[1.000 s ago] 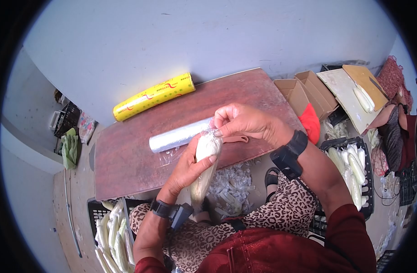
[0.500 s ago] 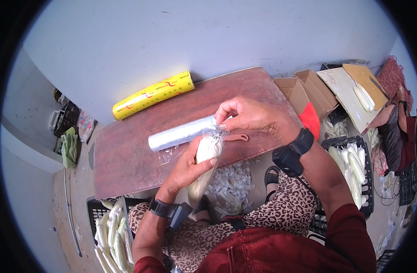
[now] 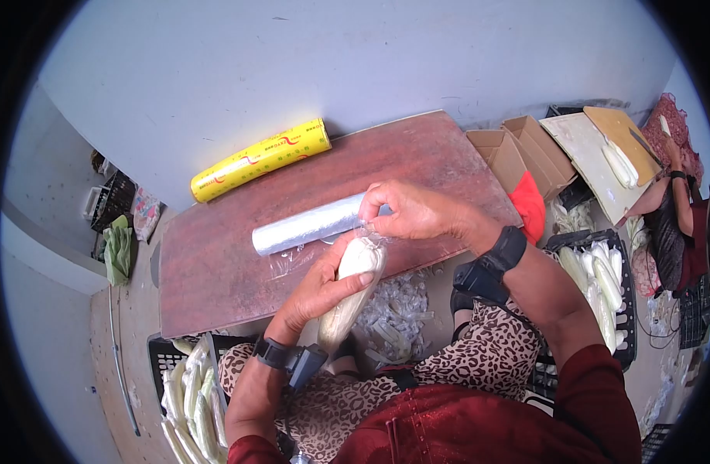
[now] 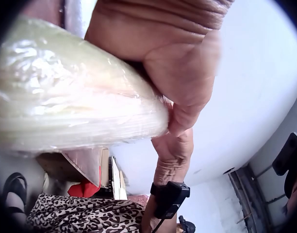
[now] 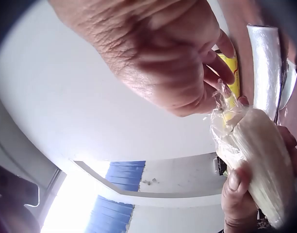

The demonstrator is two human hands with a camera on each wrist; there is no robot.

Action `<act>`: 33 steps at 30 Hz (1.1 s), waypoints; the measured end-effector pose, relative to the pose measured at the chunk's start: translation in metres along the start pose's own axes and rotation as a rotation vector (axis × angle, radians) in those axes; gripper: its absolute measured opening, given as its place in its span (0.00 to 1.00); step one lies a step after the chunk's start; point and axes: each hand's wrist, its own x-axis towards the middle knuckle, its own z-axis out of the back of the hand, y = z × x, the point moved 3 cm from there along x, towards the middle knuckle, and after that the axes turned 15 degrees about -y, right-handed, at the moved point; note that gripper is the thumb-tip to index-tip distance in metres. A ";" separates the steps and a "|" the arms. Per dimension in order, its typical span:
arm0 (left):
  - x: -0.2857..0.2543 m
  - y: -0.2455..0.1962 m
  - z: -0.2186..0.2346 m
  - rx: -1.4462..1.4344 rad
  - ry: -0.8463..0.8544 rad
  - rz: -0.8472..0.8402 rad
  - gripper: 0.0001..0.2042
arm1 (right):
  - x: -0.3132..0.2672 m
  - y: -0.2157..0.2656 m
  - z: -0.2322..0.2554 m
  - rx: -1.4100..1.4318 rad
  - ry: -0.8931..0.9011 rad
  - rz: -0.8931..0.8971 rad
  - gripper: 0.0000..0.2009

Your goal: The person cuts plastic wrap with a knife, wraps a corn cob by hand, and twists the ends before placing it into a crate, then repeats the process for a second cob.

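Note:
My left hand grips a long, pale vegetable wrapped in clear film, fingers behind it and thumb across its front. Its white, blunt end points up and away, above the table's near edge. At that end my right hand pinches the gathered film between thumb and fingertips. The left wrist view shows the film lying tight and shiny along the vegetable's side. Just beyond the hands, a roll of clear film lies on the reddish-brown table, partly covered by the right hand.
A yellow printed roll lies at the table's back edge. Crates of pale vegetables stand left and right. Film scraps lie below the table. Cardboard boxes and another person's arm are at the right.
My right hand first moved slightly up and right, stretching the film end, then came lower over the tip. The vegetable tilted a little right. At far right, the other person's arm shifted, holding something pale.

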 end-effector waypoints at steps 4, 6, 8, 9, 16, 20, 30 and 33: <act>-0.005 -0.007 -0.004 -0.105 0.013 0.079 0.38 | 0.000 0.014 0.013 0.001 -0.141 -0.185 0.05; -0.006 -0.008 -0.005 -0.144 -0.031 0.080 0.38 | 0.004 0.010 0.020 0.017 -0.217 -0.166 0.04; -0.006 -0.007 -0.004 -0.182 -0.053 0.085 0.36 | 0.008 -0.002 0.027 0.044 -0.288 -0.143 0.04; -0.006 -0.004 -0.002 -0.199 -0.051 0.090 0.36 | 0.008 -0.002 0.029 0.127 -0.244 -0.129 0.04; -0.007 -0.003 0.002 -0.367 -0.023 0.173 0.34 | -0.008 0.024 0.029 0.448 0.098 -0.186 0.11; -0.005 -0.004 0.001 -0.368 -0.009 0.156 0.34 | -0.007 0.023 0.016 0.150 0.087 0.073 0.11; -0.005 -0.005 0.004 -0.433 0.037 0.171 0.34 | 0.003 0.005 0.028 0.404 0.012 -0.105 0.07; -0.005 -0.005 0.005 -0.420 0.043 0.165 0.33 | 0.007 -0.011 0.032 0.628 -0.103 -0.234 0.09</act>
